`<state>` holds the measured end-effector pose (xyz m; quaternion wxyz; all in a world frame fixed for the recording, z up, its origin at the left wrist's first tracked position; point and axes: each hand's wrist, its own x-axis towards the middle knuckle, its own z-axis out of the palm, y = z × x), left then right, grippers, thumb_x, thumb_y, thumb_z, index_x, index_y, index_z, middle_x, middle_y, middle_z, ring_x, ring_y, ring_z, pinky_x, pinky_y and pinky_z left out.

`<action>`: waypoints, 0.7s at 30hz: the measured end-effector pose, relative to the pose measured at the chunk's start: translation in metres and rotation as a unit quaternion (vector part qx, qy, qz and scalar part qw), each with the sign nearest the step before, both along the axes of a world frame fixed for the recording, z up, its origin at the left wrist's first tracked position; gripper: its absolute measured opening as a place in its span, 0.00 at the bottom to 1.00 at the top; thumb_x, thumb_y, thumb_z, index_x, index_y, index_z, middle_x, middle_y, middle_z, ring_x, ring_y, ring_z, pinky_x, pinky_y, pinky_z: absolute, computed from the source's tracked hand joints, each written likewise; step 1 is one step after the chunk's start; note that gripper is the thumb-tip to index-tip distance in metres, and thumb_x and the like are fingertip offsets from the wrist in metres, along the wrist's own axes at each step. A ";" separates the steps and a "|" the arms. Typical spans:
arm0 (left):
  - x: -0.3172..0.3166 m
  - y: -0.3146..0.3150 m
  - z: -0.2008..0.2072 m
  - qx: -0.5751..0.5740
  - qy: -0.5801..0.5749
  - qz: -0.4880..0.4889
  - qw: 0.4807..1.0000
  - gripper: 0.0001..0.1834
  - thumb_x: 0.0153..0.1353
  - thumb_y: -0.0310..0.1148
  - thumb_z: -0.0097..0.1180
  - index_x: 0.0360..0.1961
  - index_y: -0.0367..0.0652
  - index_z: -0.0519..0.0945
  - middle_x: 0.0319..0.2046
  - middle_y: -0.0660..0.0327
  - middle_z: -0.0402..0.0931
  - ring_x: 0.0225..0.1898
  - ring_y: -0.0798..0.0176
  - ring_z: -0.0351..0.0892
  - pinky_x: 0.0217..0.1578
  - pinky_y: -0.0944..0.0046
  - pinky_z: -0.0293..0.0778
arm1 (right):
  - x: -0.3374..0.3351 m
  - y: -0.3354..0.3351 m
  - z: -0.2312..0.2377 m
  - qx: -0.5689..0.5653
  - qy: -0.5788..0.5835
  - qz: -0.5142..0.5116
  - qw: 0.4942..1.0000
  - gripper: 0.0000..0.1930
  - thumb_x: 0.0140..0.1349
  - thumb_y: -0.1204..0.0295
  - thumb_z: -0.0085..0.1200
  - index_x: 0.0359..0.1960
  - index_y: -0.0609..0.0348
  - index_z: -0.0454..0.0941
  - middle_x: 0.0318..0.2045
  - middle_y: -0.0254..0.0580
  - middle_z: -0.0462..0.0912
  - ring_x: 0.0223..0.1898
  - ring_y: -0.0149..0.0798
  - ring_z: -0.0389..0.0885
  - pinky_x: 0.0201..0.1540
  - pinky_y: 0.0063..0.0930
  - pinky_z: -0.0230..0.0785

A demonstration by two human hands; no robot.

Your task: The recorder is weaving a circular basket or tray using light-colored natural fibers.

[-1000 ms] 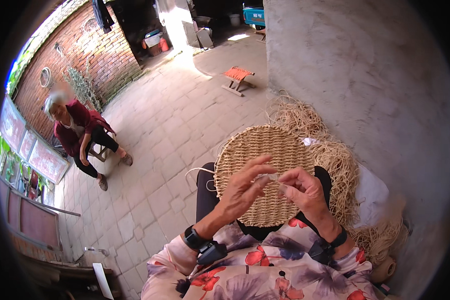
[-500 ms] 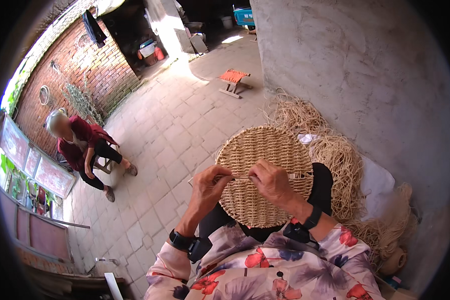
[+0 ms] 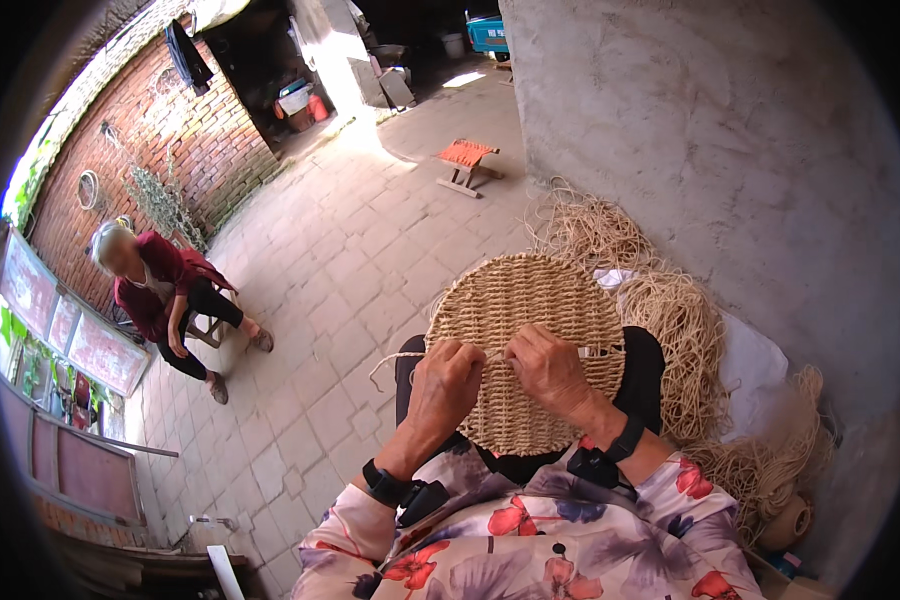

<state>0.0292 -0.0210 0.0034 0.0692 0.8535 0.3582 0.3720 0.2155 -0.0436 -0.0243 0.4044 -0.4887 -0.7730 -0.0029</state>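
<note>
So my one round woven mat (image 3: 535,415) is sitting on my lap, and compared with half a second ago my left hand (image 3: 444,385) has slid in close to my right hand (image 3: 550,375), leaving one loose strand (image 3: 378,372) showing off the mat's left edge. Both hands are curled in, can't tell how tightly or around what; further out there's one orange stool (image 3: 467,153) and one seated person (image 3: 160,280).

There is one woven disc (image 3: 515,412) (two wristbands (image 3: 627,437), too).
</note>
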 end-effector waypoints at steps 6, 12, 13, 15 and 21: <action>0.010 0.003 -0.008 0.007 0.001 -0.002 1.000 0.05 0.50 0.21 0.61 0.27 0.41 0.78 0.24 0.57 0.75 0.29 0.51 0.78 0.31 0.55 0.73 | 0.001 0.000 -0.002 -0.007 0.012 0.001 1.000 0.03 0.54 0.78 0.55 0.27 0.59 0.73 0.28 0.43 0.74 0.34 0.45 0.78 0.32 0.39 0.74; 0.019 0.008 -0.021 0.004 0.020 -0.013 1.000 0.04 0.52 0.21 0.59 0.29 0.41 0.79 0.25 0.56 0.79 0.29 0.51 0.79 0.30 0.54 0.74 | 0.008 -0.002 -0.001 -0.008 0.018 -0.004 1.000 0.04 0.52 0.80 0.55 0.29 0.60 0.74 0.29 0.43 0.74 0.35 0.47 0.79 0.34 0.39 0.74; 0.021 0.007 -0.021 0.005 0.021 -0.014 1.000 0.04 0.52 0.21 0.59 0.29 0.41 0.79 0.25 0.56 0.79 0.29 0.51 0.79 0.30 0.54 0.74 | 0.008 -0.002 -0.002 -0.005 0.011 -0.002 1.000 0.05 0.51 0.81 0.55 0.29 0.61 0.74 0.29 0.43 0.74 0.35 0.47 0.79 0.35 0.39 0.75; 0.025 0.004 -0.020 -0.023 0.027 0.030 0.999 0.05 0.55 0.22 0.57 0.33 0.42 0.80 0.26 0.55 0.80 0.28 0.50 0.80 0.30 0.56 0.75 | 0.010 -0.001 -0.001 -0.001 0.003 0.007 1.000 0.05 0.51 0.81 0.55 0.29 0.61 0.74 0.29 0.44 0.74 0.35 0.47 0.79 0.35 0.39 0.75; 0.022 0.008 -0.017 -0.221 -0.043 0.027 0.974 0.15 0.59 0.23 0.51 0.47 0.44 0.79 0.30 0.52 0.82 0.29 0.57 0.84 0.28 0.59 0.78 | 0.015 0.002 0.003 0.004 -0.050 0.042 0.998 0.01 0.51 0.79 0.53 0.27 0.61 0.74 0.27 0.44 0.76 0.33 0.46 0.80 0.35 0.38 0.76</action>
